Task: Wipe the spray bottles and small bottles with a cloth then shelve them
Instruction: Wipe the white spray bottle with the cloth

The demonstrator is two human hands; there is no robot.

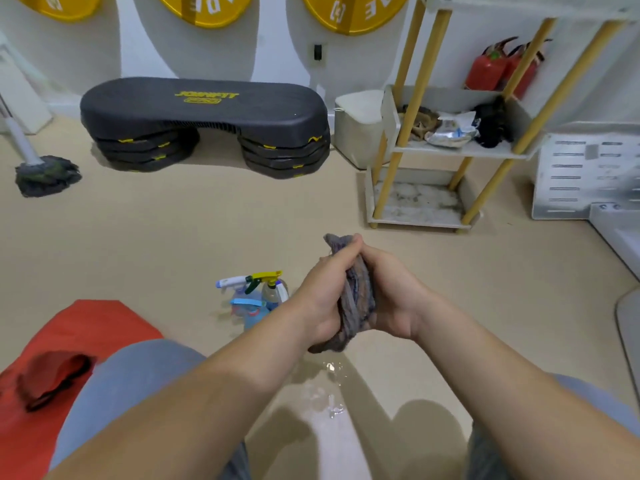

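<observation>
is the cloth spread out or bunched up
Bunched up: the left hand and right hand squeeze the cloth into a tight wad.

The person is wearing pale blue-grey trousers [121,393], the smooth fabric showing over one knee at the lower left of the frame and again at the lower right edge. The left forearm [207,403] and right forearm [502,375] are showing bare all the way up to the left hand [322,303] and right hand [394,303].

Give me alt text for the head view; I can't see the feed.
The left hand and right hand grip a bunched grey cloth above a wet patch on the beige floor. Spray bottles stand on the floor left of the hands; a shelf unit stands ahead, to the right.
</observation>
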